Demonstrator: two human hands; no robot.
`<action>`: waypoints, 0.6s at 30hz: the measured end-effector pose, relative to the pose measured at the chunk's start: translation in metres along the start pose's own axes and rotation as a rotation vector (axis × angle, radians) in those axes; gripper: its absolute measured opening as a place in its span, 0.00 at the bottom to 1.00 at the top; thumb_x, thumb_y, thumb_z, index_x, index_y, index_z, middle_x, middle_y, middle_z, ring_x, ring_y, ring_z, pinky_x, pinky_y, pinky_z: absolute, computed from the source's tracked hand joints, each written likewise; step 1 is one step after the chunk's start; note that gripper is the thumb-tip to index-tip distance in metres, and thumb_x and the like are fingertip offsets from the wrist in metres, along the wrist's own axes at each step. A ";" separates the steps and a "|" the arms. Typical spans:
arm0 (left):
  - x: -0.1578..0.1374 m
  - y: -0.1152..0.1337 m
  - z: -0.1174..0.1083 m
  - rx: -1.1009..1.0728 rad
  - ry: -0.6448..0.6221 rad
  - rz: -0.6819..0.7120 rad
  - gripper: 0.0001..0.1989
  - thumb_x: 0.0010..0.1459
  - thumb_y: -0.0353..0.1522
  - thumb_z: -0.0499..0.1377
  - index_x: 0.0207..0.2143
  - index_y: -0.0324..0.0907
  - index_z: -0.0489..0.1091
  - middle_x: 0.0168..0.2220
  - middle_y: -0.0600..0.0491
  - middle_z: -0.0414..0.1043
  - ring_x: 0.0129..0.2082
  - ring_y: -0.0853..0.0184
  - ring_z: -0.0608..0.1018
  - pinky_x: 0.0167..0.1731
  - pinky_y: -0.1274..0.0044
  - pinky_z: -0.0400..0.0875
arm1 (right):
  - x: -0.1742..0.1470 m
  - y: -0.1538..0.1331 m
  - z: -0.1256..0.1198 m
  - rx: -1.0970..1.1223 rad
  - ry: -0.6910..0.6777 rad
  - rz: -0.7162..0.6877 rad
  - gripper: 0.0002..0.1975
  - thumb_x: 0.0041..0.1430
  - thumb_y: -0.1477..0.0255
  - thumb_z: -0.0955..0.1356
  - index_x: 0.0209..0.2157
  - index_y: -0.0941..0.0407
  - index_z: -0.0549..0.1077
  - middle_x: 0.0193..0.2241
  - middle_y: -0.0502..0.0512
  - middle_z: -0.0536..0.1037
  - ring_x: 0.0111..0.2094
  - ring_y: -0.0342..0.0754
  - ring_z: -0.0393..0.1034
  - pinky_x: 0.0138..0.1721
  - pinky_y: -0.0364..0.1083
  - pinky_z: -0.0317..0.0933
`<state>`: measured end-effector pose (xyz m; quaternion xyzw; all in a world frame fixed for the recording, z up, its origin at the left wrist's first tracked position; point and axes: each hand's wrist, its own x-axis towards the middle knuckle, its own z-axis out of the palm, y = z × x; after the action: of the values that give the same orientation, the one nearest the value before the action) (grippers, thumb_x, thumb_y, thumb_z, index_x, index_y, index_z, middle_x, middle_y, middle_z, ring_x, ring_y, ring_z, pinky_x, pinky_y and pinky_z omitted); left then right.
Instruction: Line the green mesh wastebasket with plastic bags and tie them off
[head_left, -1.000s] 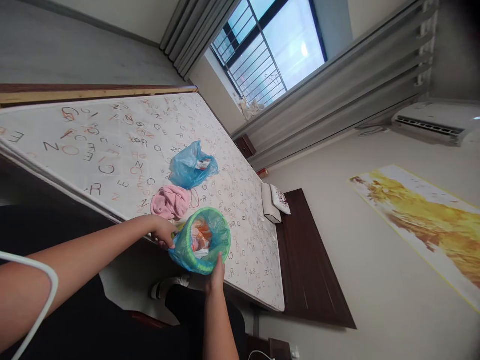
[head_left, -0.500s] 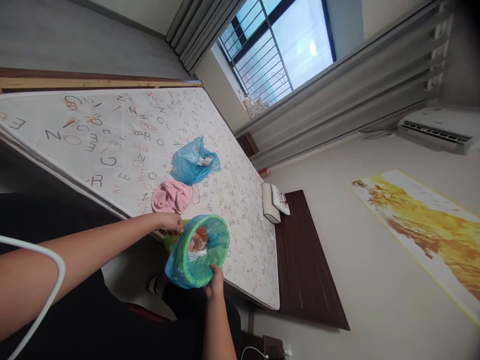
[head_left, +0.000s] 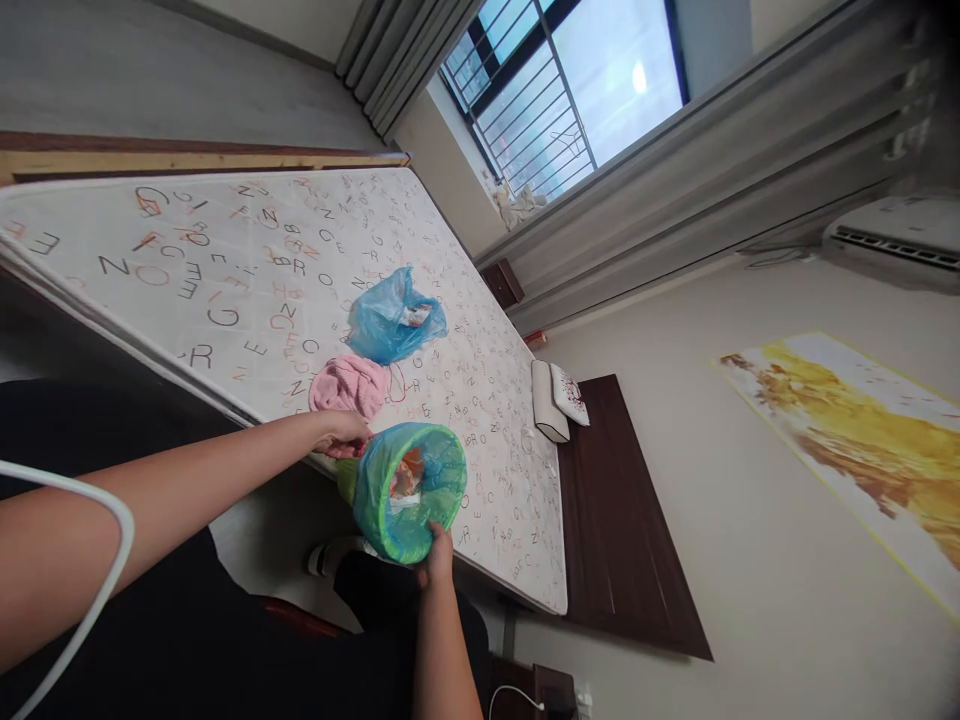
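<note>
A green trash bin [head_left: 346, 480] is tilted with its mouth towards me. A blue plastic bag [head_left: 442, 470] lines it and folds over the rim; crumpled orange and white litter [head_left: 406, 478] lies inside. My right hand [head_left: 436, 556] grips the near rim, its thumb over the edge. My left hand [head_left: 345, 434] is closed at the far side of the bin; something small and red shows at its fingertips, too hidden to name. Just beyond this hand lies a pink cloth [head_left: 349, 386] on the mattress [head_left: 247, 300]. Past the cloth sits a blue plastic bag [head_left: 390, 325] with something whitish in it.
A dark headboard [head_left: 622, 520] stands at the right, with a cushion [head_left: 568, 394] and a beige bolster [head_left: 549, 402] before it. A white cable [head_left: 112, 520] crosses the lower left. A nightstand [head_left: 553, 690] is at the bottom. My legs are beside the bed.
The bin has tipped and shifted slightly up and to the right in view. My left hand has turned a little, and red now shows at its fingers. The view has shifted slightly.
</note>
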<state>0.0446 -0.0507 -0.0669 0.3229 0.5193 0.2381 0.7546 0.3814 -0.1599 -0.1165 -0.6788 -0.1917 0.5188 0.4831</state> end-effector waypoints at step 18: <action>-0.003 0.028 -0.034 -0.215 0.141 0.417 0.34 0.43 0.37 0.70 0.55 0.43 0.70 0.27 0.57 0.69 0.23 0.69 0.71 0.22 0.81 0.64 | -0.001 -0.024 0.044 -0.101 0.011 -0.117 0.33 0.43 0.79 0.65 0.55 0.54 0.72 0.38 0.52 0.85 0.38 0.53 0.81 0.43 0.51 0.75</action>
<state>0.0109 -0.0255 -0.0536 0.3237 0.4645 0.4646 0.6809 0.3474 -0.1297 -0.0952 -0.6928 -0.2543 0.4753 0.4789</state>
